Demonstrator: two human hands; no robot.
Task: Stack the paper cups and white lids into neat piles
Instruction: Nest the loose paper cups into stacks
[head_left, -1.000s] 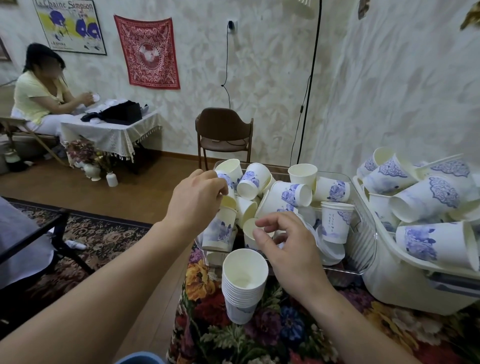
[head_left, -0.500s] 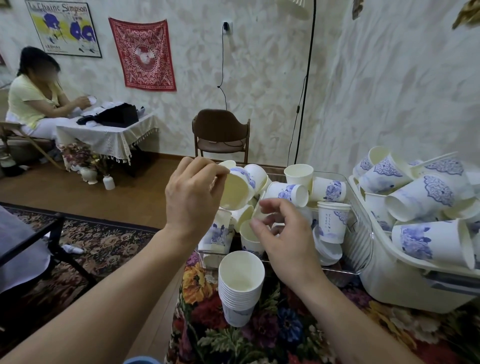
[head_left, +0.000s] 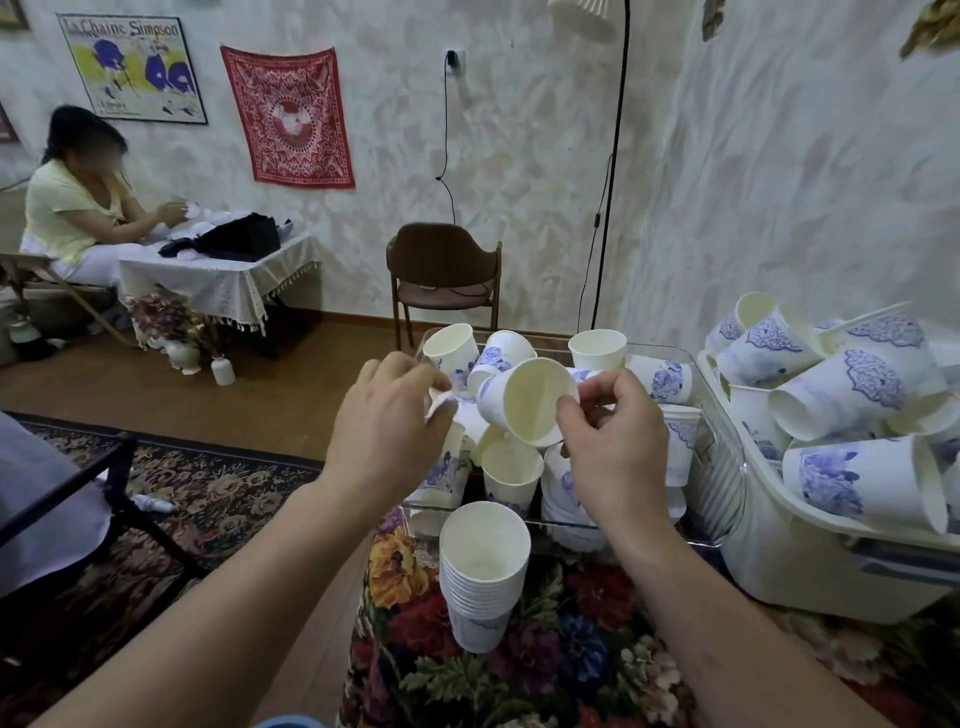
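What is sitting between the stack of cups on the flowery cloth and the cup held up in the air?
In the head view, between the stack and the held cup stands an upright loose cup inside the clear bin.

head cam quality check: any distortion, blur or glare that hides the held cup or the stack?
Head view: wide-angle bending bows the floor lamp pole and white bin near the right edge; light is soft and even, no harsh glare; held cup, pinched by right hand, and cup stack are sharp; left hand slightly soft.
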